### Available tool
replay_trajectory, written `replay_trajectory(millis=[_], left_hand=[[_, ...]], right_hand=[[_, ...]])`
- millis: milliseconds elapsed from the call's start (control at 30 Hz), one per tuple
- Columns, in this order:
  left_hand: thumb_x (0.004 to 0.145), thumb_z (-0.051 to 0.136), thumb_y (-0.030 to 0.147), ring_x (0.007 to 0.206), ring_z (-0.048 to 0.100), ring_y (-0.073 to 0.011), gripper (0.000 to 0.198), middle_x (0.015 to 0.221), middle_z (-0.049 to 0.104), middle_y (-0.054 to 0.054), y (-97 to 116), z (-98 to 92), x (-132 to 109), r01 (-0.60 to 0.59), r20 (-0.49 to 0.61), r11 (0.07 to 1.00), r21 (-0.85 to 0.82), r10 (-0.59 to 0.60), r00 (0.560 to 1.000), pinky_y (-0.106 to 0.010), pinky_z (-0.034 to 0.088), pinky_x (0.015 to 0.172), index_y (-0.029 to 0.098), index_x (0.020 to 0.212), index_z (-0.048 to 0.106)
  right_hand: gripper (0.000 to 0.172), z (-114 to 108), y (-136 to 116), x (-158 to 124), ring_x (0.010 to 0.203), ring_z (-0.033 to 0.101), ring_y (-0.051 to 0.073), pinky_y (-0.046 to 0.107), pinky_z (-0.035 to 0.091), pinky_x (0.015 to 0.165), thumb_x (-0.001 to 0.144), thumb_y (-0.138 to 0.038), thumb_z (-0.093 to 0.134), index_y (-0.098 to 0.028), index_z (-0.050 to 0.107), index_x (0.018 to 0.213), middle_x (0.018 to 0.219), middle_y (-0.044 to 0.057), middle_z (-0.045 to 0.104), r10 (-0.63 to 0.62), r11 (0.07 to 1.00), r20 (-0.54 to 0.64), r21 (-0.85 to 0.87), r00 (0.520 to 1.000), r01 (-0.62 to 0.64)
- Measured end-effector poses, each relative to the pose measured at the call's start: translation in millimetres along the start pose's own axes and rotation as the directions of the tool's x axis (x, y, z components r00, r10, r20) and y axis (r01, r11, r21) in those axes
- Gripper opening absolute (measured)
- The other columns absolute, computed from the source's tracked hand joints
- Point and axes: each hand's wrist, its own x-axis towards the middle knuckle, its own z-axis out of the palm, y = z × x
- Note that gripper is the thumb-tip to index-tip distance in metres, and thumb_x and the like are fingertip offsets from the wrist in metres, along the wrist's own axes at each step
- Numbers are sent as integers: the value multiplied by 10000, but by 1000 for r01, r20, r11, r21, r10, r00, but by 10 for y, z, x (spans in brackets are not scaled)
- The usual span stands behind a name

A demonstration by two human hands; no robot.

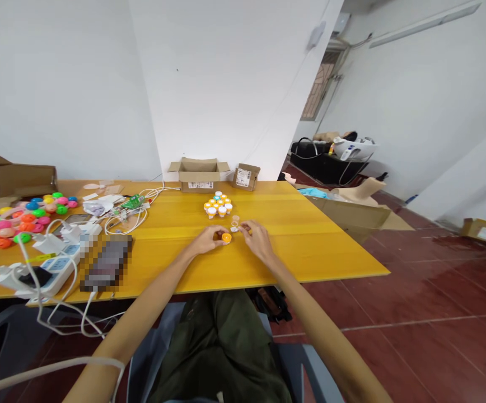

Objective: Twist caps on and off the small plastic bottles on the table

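My left hand [208, 239] rests on the yellow table [310, 246] with its fingers around a small orange cap [227, 238]. My right hand [256, 237] lies just right of it, fingertips pinching a tiny whitish piece [235, 228]; what that piece is I cannot tell. A small clear vial [235, 220] stands just beyond the hands. Farther back sits a cluster of several little white vials with orange caps [218, 205], one capped in blue.
Two open cardboard boxes [199, 173] [246, 176] stand at the table's far edge. On the left lie coloured plastic balls [24, 218], white cables [129, 215], power strips [54, 268] and a phone [106, 263]. A red tiled floor [436, 291] spreads to the right.
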Motion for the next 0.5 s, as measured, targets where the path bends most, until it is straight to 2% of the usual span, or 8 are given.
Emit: replay_trajectory(millis=[100, 233, 367, 500], left_hand=[[711, 702, 159, 843, 618, -174, 224, 914, 711, -33, -16, 1, 3, 4, -2, 1000, -10, -4, 1000, -318, 491, 846, 166, 935, 694], [715, 695, 171, 843, 614, -174, 226, 914, 709, -32, -31, -2, 4, 0, 12, 1000, -15, 0, 1000, -318, 494, 833, 166, 941, 689], [711, 691, 167, 845, 611, -175, 211, 902, 704, -30, -43, 3, 7, -3, 9, 1000, -18, 3, 1000, -316, 489, 838, 165, 921, 686], [705, 691, 163, 841, 609, -176, 204, 897, 702, -30, -35, 6, 8, 0, 3, 1000, -26, 1, 1000, -315, 487, 837, 164, 910, 686]], right_hand=[[184, 27, 103, 0, 942, 636, 239, 381, 506, 858, 873, -268, 554, -227, 674, 1007, 996, 94, 692, -41, 996, 17, -84, 999, 43], [271, 118, 153, 29, 1004, 609, 244, 404, 488, 911, 877, -235, 552, -252, 640, 1133, 1104, 98, 664, -170, 973, 110, -136, 979, 185], [241, 197, 152, 101, 979, 614, 238, 388, 496, 898, 884, -167, 518, -262, 671, 1045, 1077, 95, 675, -266, 935, 183, -189, 946, 300], [224, 192, 136, 136, 958, 634, 236, 363, 500, 881, 871, -121, 509, -247, 682, 936, 1017, 108, 691, -225, 951, 204, -165, 953, 260]])
